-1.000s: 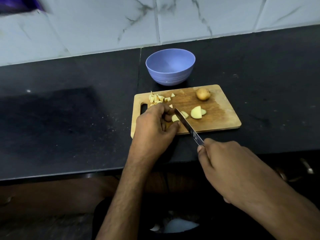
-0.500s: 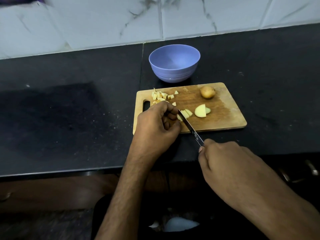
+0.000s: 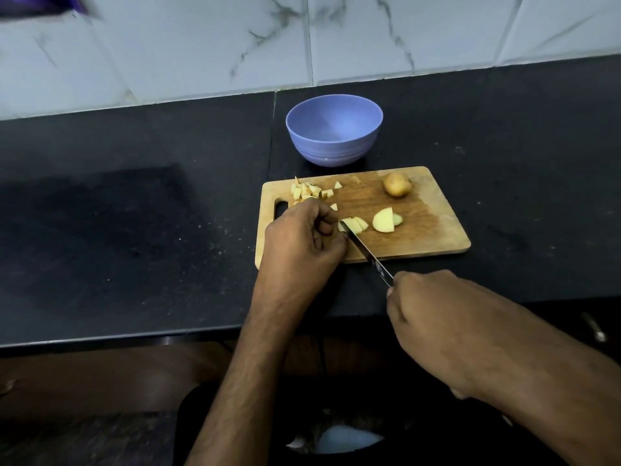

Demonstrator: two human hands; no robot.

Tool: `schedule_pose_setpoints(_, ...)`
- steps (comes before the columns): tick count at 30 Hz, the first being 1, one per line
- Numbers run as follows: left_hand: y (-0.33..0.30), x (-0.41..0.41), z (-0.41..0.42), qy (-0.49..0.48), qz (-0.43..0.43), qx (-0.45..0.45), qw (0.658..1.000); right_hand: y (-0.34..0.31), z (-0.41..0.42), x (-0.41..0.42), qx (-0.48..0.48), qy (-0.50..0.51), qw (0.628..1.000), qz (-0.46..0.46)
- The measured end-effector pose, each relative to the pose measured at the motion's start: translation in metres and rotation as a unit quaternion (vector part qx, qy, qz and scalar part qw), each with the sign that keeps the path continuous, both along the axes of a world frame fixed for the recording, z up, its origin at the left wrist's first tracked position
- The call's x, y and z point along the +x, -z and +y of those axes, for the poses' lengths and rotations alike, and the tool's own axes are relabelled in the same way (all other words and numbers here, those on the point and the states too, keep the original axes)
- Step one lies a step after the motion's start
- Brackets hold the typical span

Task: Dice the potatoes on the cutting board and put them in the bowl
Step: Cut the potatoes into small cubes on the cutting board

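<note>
A person's left hand (image 3: 302,240) curls on a wooden cutting board (image 3: 433,227), fingers (image 3: 327,218) bunched together against a potato piece (image 3: 353,225) at their tips. The right hand (image 3: 437,317) is wrapped tight around the handle of a knife (image 3: 366,253), whose blade tip meets that piece just beside the left fingertips. Diced potato (image 3: 311,190) lies just beyond the left knuckles; a halved potato (image 3: 384,220) and a whole potato (image 3: 397,184) sit farther out past the blade. The blue bowl (image 3: 334,129) stands on the black counter (image 3: 134,213) beyond the board.

black counter (image 3: 134,230), white marbled wall tiles (image 3: 201,45).
</note>
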State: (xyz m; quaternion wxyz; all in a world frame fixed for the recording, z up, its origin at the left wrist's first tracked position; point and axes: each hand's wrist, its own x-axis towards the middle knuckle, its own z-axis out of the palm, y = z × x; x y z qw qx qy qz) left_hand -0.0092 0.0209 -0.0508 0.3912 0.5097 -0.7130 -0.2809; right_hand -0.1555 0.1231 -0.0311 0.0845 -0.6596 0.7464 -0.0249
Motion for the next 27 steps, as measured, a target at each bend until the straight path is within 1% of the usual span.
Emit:
schedule_pose_setpoints(4, 0.001, -0.001, -0.001, -0.047, -0.019, -0.022, 0.998, -0.008, 0.013, -0.003, -0.031, 0.01, 0.999, -0.039)
schedule_pose_setpoints(8, 0.0, -0.001, 0.0, -0.046, -0.044, -0.035, 0.997, -0.01, 0.017, -0.004, -0.005, 0.021, 0.999, -0.049)
schedule_pose_setpoints(13, 0.001, -0.005, -0.002, -0.046, -0.079, -0.054, 0.994, -0.02, 0.02, -0.009, 0.007, 0.0, 0.999, -0.044)
schedule_pose_setpoints(19, 0.003, -0.005, -0.003, -0.1, -0.07, -0.067, 0.99, -0.029, 0.018, -0.011, 0.014, -0.016, 0.999, -0.041)
schedule_pose_setpoints(23, 0.004, -0.006, -0.002, -0.107, -0.089, -0.073, 0.988, -0.025, 0.017, -0.011, 0.002, -0.021, 0.999, -0.04)
schedule_pose_setpoints(27, 0.002, -0.006, -0.002, -0.12, -0.074, -0.067, 0.988, -0.028, 0.018, -0.01, 0.005, -0.018, 0.999, -0.041)
